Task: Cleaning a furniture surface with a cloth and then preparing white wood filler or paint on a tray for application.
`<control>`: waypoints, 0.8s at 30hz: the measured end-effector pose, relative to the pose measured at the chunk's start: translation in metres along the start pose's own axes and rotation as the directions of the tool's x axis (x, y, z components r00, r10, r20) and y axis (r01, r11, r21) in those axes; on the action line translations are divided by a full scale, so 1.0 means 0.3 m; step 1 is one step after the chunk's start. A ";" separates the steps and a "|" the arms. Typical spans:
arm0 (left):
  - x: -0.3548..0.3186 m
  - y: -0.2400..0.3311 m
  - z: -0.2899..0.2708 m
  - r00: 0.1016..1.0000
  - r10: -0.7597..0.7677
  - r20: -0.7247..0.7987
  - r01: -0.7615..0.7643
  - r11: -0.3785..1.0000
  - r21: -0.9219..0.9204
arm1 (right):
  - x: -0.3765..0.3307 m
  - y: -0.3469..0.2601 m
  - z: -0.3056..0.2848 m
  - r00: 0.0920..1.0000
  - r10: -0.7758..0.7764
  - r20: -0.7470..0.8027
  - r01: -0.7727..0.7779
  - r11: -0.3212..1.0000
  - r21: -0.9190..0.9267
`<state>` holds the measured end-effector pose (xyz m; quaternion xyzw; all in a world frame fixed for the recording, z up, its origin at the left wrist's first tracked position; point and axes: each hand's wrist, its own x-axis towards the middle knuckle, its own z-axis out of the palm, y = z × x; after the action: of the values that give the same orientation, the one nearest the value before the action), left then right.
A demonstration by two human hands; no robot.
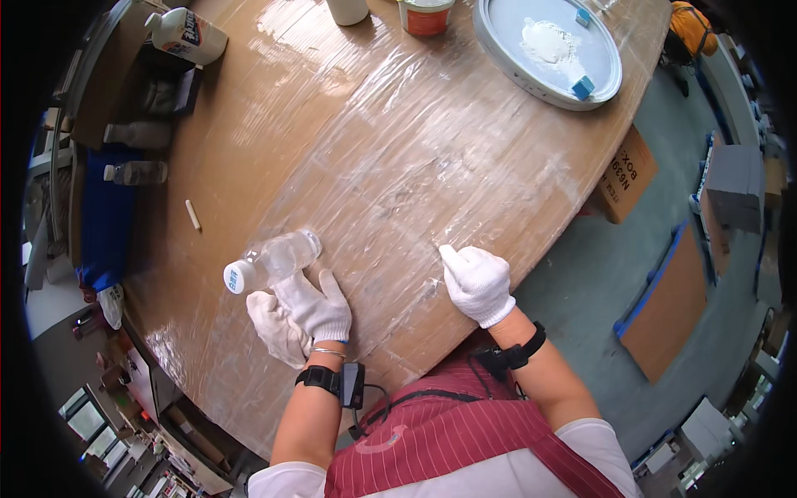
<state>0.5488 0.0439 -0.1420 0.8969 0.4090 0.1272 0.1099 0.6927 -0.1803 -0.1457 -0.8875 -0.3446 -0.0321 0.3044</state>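
On the near table (390, 166), the left hand (315, 305) lies flat, fingers released, beside a clear bottle (272, 260). The right hand (477, 282) points, remaining fingers clenched.

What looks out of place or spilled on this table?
A clear bottle lies on its side by the left hand, cap on. White powder is heaped on the grey tray, and pale smears mark the plastic-wrapped table near the right hand.

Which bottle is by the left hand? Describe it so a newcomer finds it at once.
Start at the round brown table wrapped in clear film, then go to its near edge where the gloved left hand rests. Just beyond the fingers lies a clear plastic bottle on its side. Unlike the upright white bottle at the far left, it is see-through, with a white cap.
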 end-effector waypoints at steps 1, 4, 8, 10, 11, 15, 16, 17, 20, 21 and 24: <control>-0.002 -0.010 0.007 0.999 0.027 -0.036 -0.026 0.999 0.039 | -0.001 0.003 -0.001 1.000 -0.028 0.002 0.028 0.998 0.055; -0.002 -0.028 0.031 0.990 0.117 -0.075 -0.111 0.990 0.082 | -0.001 -0.007 -0.002 1.000 0.014 -0.010 -0.014 1.000 -0.025; -0.006 -0.032 0.029 0.996 0.066 -0.053 -0.062 0.995 0.076 | -0.009 0.025 -0.022 0.999 -0.040 -0.004 0.040 0.999 0.006; -0.002 -0.027 0.027 0.998 0.051 -0.030 -0.049 0.997 0.061 | -0.022 0.044 -0.027 0.994 0.092 -0.064 -0.097 0.993 -0.073; -0.003 -0.026 0.024 0.998 0.053 -0.028 -0.052 0.997 0.060 | -0.022 0.041 -0.029 0.993 0.096 -0.064 -0.100 0.992 -0.074; -0.007 -0.023 0.012 0.999 0.033 0.011 -0.034 0.997 0.065 | -0.015 0.026 -0.033 1.000 -0.010 -0.004 0.010 1.000 -0.028; -0.007 -0.023 0.009 0.999 0.019 0.043 -0.022 0.996 0.082 | -0.015 0.025 -0.034 0.999 -0.034 0.024 0.034 0.999 -0.007; -0.007 -0.024 0.013 0.999 0.020 0.045 -0.023 0.996 0.082 | -0.020 0.027 -0.025 0.999 -0.031 0.026 0.031 0.999 -0.007; -0.004 -0.021 0.020 0.999 0.041 0.035 -0.045 0.994 0.098 | -0.029 0.032 -0.011 0.988 0.103 -0.116 -0.112 0.991 -0.077; -0.001 -0.017 0.014 0.998 0.013 0.053 -0.018 0.996 0.091 | -0.025 0.027 -0.020 0.995 0.066 -0.078 -0.071 0.996 -0.056; -0.008 -0.022 0.015 0.999 0.017 0.033 -0.021 0.994 0.103 | -0.027 0.034 -0.035 1.000 0.007 -0.017 -0.007 1.000 -0.022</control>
<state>0.5441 0.0458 -0.1486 0.9072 0.4046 0.0924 0.0688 0.6946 -0.1969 -0.1447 -0.8917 -0.3386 -0.0421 0.2975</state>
